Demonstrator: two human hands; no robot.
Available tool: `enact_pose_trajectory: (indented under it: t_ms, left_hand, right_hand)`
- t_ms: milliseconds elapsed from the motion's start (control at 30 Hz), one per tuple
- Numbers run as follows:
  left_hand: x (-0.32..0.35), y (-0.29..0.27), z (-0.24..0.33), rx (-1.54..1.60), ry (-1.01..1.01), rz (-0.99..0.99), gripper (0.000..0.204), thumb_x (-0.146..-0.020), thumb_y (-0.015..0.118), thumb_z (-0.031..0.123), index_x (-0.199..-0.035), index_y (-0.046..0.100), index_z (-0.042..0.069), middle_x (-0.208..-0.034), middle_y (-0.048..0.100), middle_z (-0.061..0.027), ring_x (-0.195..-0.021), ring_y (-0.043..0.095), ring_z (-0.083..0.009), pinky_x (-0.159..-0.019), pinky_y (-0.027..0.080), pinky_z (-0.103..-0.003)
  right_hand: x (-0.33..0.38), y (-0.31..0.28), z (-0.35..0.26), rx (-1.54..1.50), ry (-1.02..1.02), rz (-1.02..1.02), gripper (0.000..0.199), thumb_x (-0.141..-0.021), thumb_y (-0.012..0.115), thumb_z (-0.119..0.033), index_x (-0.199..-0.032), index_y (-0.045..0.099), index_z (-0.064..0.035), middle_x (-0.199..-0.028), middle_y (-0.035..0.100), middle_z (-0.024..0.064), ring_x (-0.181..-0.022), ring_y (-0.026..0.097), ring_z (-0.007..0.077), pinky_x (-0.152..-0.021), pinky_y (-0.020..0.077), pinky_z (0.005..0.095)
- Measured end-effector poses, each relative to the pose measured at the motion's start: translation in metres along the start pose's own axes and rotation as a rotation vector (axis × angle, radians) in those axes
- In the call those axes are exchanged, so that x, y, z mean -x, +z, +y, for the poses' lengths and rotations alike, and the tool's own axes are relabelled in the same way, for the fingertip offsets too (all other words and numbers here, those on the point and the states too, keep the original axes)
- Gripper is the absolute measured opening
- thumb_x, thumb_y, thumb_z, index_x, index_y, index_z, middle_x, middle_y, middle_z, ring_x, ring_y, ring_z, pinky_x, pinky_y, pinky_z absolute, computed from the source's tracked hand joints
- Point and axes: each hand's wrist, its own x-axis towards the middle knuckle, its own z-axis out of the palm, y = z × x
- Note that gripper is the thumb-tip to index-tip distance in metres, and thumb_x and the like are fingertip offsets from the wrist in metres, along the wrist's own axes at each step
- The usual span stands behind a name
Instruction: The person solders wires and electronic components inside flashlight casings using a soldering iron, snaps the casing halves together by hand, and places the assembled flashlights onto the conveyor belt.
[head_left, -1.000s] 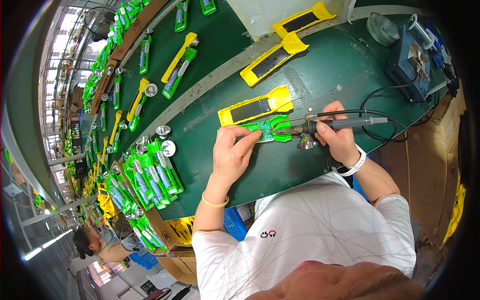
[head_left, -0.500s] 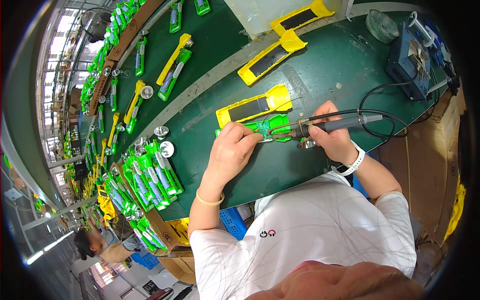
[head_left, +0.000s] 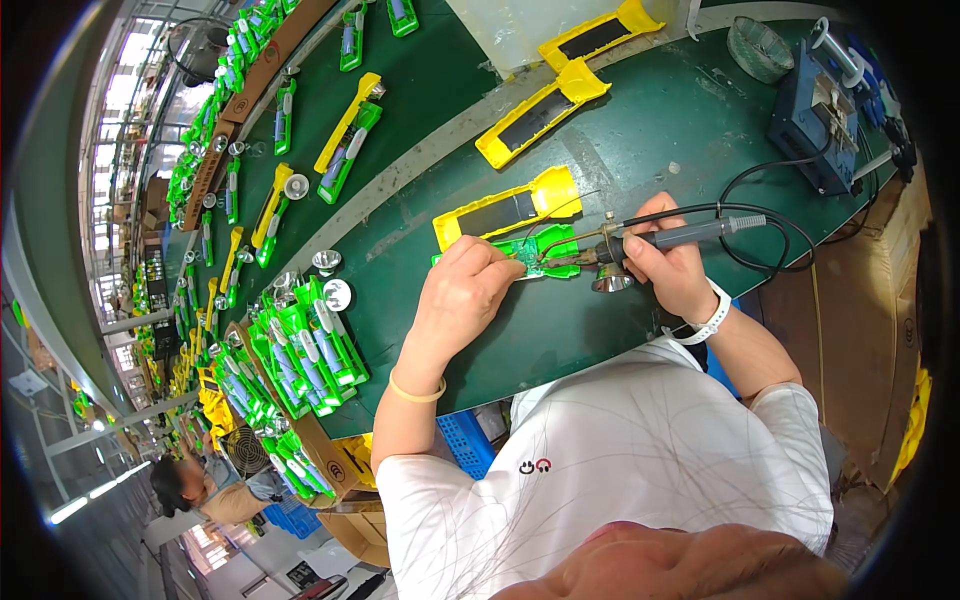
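Hands meet over a green part [head_left: 545,252] lying on the green bench [head_left: 640,130], just in front of your chest. Your left hand [head_left: 462,300] presses down on the part's left end, fingers curled together on it. Your right hand [head_left: 668,262] has its grip closed around a soldering iron [head_left: 672,235], held nearly level with its tip at the part's right end, where thin wires sit. The iron's black cable [head_left: 760,215] loops away toward a blue station [head_left: 812,125] at the far right. A yellow shell [head_left: 508,208] lies just beyond the part, touching or nearly so. A small silver reflector [head_left: 612,283] sits by your right thumb. Near your left elbow, green housings [head_left: 300,355] lie packed together.
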Motion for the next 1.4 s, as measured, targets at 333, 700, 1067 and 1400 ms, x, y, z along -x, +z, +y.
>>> enact_pose_trajectory:
  t_ms: [333, 700, 1067, 1400]
  left_hand:
    - [-0.001, -0.002, -0.001, 0.042, -0.023, 0.003, 0.014, -0.065, 0.070, 0.004, -0.077, 0.064, 0.006, -0.070, 0.055, -0.0050, -0.070, 0.054, -0.0215, -0.062, 0.046, -0.031]
    - [-0.059, 0.021, 0.000, 0.058, -0.044, 0.128, 0.022, -0.074, 0.068, 0.017, -0.089, 0.062, 0.002, -0.085, 0.060, -0.0122, -0.075, 0.057, -0.0256, -0.071, 0.045, -0.032]
    - [-0.029, 0.039, 0.006, 0.134, -0.359, 0.254, 0.010, -0.071, 0.068, 0.008, -0.079, 0.062, 0.005, -0.063, 0.050, -0.0070, -0.065, 0.050, -0.0233, -0.062, 0.041, -0.034]
    - [-0.021, 0.034, -0.001, 0.221, -0.410, 0.206, 0.009, -0.074, 0.065, 0.009, -0.082, 0.063, 0.006, -0.073, 0.061, -0.0101, -0.071, 0.059, -0.0282, -0.064, 0.047, -0.036]
  right_hand:
    - [0.004, -0.003, -0.003, -0.131, -0.054, 0.067, 0.021, -0.085, 0.055, -0.015, -0.094, 0.037, -0.0075, -0.072, 0.045, 0.0016, -0.053, 0.039, 0.0060, -0.046, 0.0320, 0.0195]
    - [-0.009, -0.007, -0.019, -0.393, -0.241, 0.407, 0.016, -0.090, 0.047, -0.019, -0.098, 0.040, -0.0072, -0.072, 0.049, 0.0059, -0.054, 0.046, 0.0109, -0.046, 0.0344, 0.0206]
    - [-0.025, -0.008, -0.035, -0.364, -0.162, 0.393, 0.016, -0.089, 0.050, -0.021, -0.095, 0.041, -0.0086, -0.067, 0.050, 0.0066, -0.054, 0.048, 0.0123, -0.047, 0.0351, 0.0214]
    - [-0.031, -0.026, -0.030, -0.124, -0.002, 0.110, 0.019, -0.087, 0.054, -0.016, -0.094, 0.039, -0.0080, -0.071, 0.047, 0.0034, -0.053, 0.044, 0.0065, -0.044, 0.0340, 0.0188]
